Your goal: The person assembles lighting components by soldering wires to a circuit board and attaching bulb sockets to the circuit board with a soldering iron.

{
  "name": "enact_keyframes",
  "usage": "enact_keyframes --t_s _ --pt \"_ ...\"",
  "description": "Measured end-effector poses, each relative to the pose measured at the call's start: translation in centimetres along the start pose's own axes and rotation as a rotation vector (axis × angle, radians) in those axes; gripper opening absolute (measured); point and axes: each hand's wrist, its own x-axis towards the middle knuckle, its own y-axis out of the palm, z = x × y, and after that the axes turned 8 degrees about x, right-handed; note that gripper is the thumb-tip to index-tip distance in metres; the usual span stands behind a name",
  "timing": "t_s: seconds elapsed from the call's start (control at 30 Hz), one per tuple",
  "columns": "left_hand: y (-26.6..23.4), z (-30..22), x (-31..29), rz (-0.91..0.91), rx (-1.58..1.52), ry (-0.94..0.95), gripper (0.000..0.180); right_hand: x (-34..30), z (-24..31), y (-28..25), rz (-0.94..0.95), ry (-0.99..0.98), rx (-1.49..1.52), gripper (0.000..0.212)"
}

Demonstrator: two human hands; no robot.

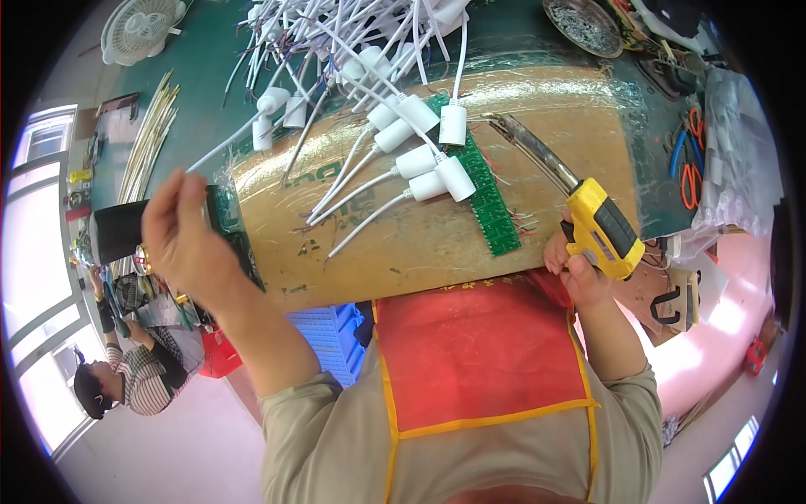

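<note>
My left hand (191, 239), at the left edge of the cardboard, is closed in a pinch on a white cable (220, 149) that runs up to a white cylindrical connector (273, 100). In my right hand (579, 273) is a yellow and black soldering gun (606, 228), its long metal tip pointing up and left over the board. A green circuit board (489, 202) strip with thin red wires along its right side lies mid-cardboard. Several white cylindrical connectors (416, 161) with cable tails rest on and beside it; one (452, 124) covers part of its upper end.
A large heap of white cables (336, 34) fills the table's far side. Cardboard (579, 109) under clear film covers the work area. Orange-handled cutters (690, 185) and clear plastic bags (730, 151) lie right; a metal dish (585, 25) stands far right. Another person (138, 374) works at left.
</note>
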Motion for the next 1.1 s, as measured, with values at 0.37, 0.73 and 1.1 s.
enact_keyframes --t_s 0.37,0.73,1.1 --pt "-1.1 1.0 0.6 0.409 0.675 -0.126 0.021 0.2 0.1 0.3 -0.027 0.031 -0.015 0.075" --pt "9.4 3.1 -4.1 0.658 0.536 0.53 0.027 0.1 0.2 0.6 -0.053 0.022 -0.01 0.073" --pt "5.7 -0.9 -6.3 0.583 0.564 0.553 0.02 0.4 0.0 0.4 0.017 -0.045 0.026 0.053"
